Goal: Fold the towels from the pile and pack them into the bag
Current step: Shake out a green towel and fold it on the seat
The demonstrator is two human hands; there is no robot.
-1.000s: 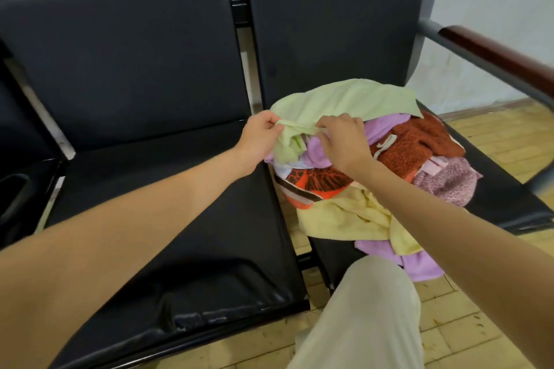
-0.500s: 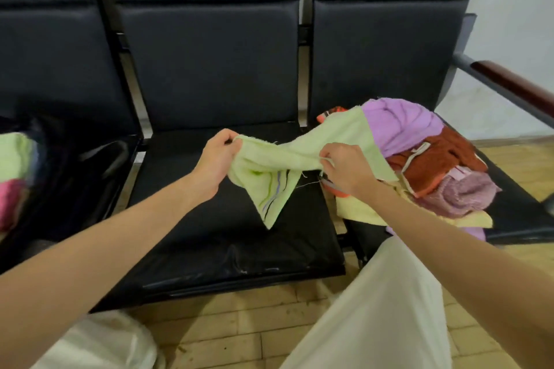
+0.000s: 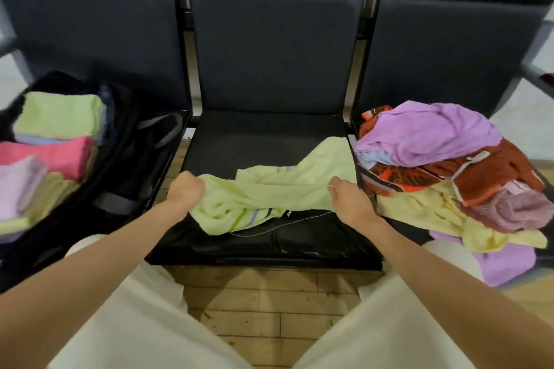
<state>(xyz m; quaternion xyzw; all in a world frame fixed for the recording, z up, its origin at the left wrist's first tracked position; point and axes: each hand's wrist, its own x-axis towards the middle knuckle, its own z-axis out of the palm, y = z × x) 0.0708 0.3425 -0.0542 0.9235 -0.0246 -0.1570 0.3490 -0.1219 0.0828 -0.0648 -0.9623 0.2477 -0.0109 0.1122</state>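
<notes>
The light green towel (image 3: 278, 189) lies crumpled across the front half of the middle seat (image 3: 269, 135) of a row of dark padded chairs, stretched between the person's two hands. The left hand (image 3: 184, 193) is closed in a fist round the towel's left end, its fingers curled over bunched cloth so that the fabric spills out to the right of the knuckles and sags toward the seat's front edge, where coloured stripes show on a folded-under part. The right hand (image 3: 349, 199) pinches the towel's right edge between thumb and fingers (image 3: 332, 184); the cloth runs up and away from that pinch toward the back right corner of the seat. A loose white thread (image 3: 287, 223) trails from the towel over the black seat below the right hand.

On the right seat sits the pile of towels (image 3: 449, 177): purple on top, rust-red and orange patterned cloth beneath, pale yellow and mauve pieces hanging over the front. The green towel's far corner lies just beside this pile; whether they touch I cannot tell.

On the left seat the black bag (image 3: 126, 165) lies open, holding folded towels (image 3: 51, 153) in green, pink, lilac and yellow.

The person's pale trousers (image 3: 135, 323) fill the foreground above a wooden floor (image 3: 269, 293).
</notes>
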